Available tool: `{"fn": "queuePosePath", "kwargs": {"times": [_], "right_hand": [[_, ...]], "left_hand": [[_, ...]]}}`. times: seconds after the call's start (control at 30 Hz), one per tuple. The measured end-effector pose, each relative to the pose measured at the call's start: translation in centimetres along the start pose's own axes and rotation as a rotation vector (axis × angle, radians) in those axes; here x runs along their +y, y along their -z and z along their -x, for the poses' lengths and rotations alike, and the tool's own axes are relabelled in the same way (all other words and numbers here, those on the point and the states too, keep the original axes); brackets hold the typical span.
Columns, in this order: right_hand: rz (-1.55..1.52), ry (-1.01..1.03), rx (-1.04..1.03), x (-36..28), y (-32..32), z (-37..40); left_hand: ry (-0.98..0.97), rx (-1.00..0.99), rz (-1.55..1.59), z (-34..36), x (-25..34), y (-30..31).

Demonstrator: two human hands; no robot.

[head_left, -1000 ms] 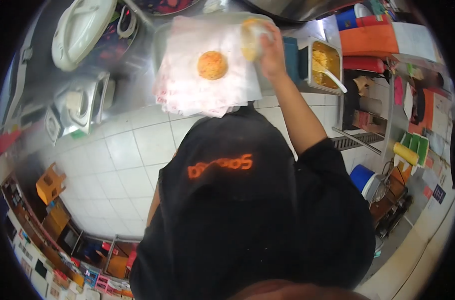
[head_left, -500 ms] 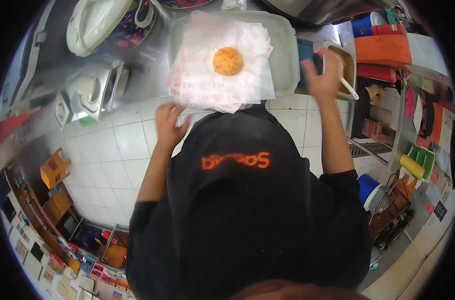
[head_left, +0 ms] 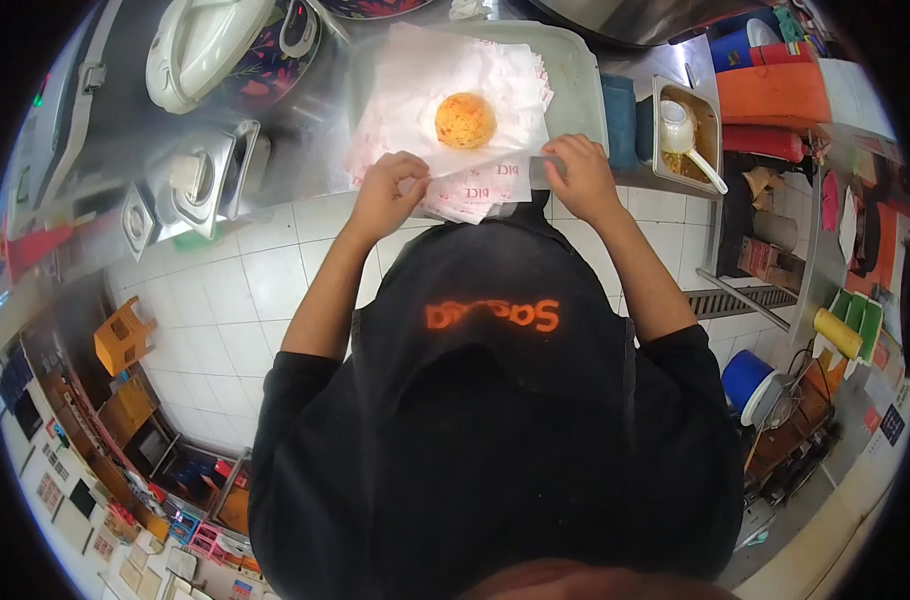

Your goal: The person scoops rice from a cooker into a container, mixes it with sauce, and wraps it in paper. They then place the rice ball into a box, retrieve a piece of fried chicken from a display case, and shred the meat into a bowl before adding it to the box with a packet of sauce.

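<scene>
A round mound of orange rice [head_left: 465,120] sits on the top sheet of white printed wrapping paper [head_left: 405,95]. More sheets lie under it on a pale green tray [head_left: 578,75]. My left hand [head_left: 388,195] pinches the near left part of the top sheet. At the near right corner, my right hand [head_left: 583,180] grips the same sheet between thumb and fingers. The near edge of this sheet is lifted a little, and printed sheets show below it.
Right of the tray stand a blue-green container [head_left: 618,120] and a metal pan [head_left: 715,105] with a white ladle [head_left: 678,130] in it. Metal containers with lids [head_left: 200,190] are at the left, below a patterned pot [head_left: 275,60]. A large dark pan [head_left: 615,20] stands behind.
My right hand has come left from the metal pan to the paper's right corner. My left hand has moved up and right onto the sheet, whose near edge is now raised.
</scene>
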State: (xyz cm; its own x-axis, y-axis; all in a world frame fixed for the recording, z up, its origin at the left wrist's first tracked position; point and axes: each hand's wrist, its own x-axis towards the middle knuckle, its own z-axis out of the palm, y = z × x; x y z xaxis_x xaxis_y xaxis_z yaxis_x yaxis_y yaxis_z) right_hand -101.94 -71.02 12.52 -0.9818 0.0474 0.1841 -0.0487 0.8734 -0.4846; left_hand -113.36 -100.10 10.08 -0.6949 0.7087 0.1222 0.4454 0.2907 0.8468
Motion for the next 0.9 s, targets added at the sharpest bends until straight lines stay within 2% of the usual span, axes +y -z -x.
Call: {"fn": "queuePosePath", "kwargs": {"times": [0.07,0.13,0.2,0.23,0.3,0.47,0.53,0.57,0.6,0.63,0.67,0.7,0.73,0.77,0.8,0.83,0.87,0.9], "right_hand": [[0.032,0.03,0.064,-0.1,-0.3,-0.4],[0.085,0.075,-0.015,0.1,-0.5,-0.8],[0.087,0.091,-0.016,0.4,-0.4,-0.9],[0.088,0.103,-0.021,0.6,-0.3,-0.9],[0.084,0.162,-0.055,1.4,-0.5,-0.4],[0.022,0.293,-0.224,1.8,0.3,2.2],[-0.103,0.244,-0.247,1.0,1.3,3.0],[-0.205,0.157,-0.234,1.1,1.2,3.0],[-0.208,0.156,-0.242,1.5,0.5,2.8],[-0.455,-0.129,-0.209,2.1,-0.7,2.1],[-0.693,-0.417,-0.168,2.6,-1.7,1.2],[-0.692,-0.414,-0.175,3.1,-2.6,-0.1],[-0.437,-0.467,-0.228,3.6,-3.4,-1.6],[-0.179,-0.515,-0.273,3.7,-3.9,-2.6],[-0.18,-0.508,-0.27,3.1,-3.6,-2.9],[-0.005,-0.34,-0.284,2.6,-3.0,-3.3],[0.17,-0.167,-0.293,2.2,-2.6,-3.9],[0.172,-0.158,-0.285,2.0,-2.6,-4.7]], "left_hand": [[-0.017,0.051,-0.09,-0.5,0.6,-0.1],[-0.035,0.104,-0.182,-0.9,1.8,0.1],[-0.201,0.159,-0.428,-0.9,3.1,0.6],[-0.2,0.162,-0.43,-0.5,2.3,0.9],[-0.176,-0.1,-0.565,0.7,0.3,1.7],[-0.125,-0.11,-0.432,3.4,0.3,1.3],[-0.11,-0.096,-0.401,3.8,0.0,1.2],[-0.093,-0.018,-0.215,4.0,-0.9,1.0],[-0.073,0.059,-0.026,4.2,-1.6,0.7],[0.094,0.068,0.159,4.1,-2.3,0.1],[0.1,0.071,0.162,3.1,-2.6,-0.1],[0.373,0.018,0.12,1.6,-2.5,-0.1],[0.643,-0.033,0.075,0.4,-2.0,0.0],[0.64,-0.026,0.072,-0.5,-1.0,-0.2],[0.57,-0.05,-0.341,-1.5,0.2,-0.6],[0.484,-0.07,-0.752,-2.2,1.1,-1.0],[0.483,-0.058,-0.755,-2.3,1.6,-1.5],[0.279,0.116,-0.794,-1.9,2.3,-1.9]]}}
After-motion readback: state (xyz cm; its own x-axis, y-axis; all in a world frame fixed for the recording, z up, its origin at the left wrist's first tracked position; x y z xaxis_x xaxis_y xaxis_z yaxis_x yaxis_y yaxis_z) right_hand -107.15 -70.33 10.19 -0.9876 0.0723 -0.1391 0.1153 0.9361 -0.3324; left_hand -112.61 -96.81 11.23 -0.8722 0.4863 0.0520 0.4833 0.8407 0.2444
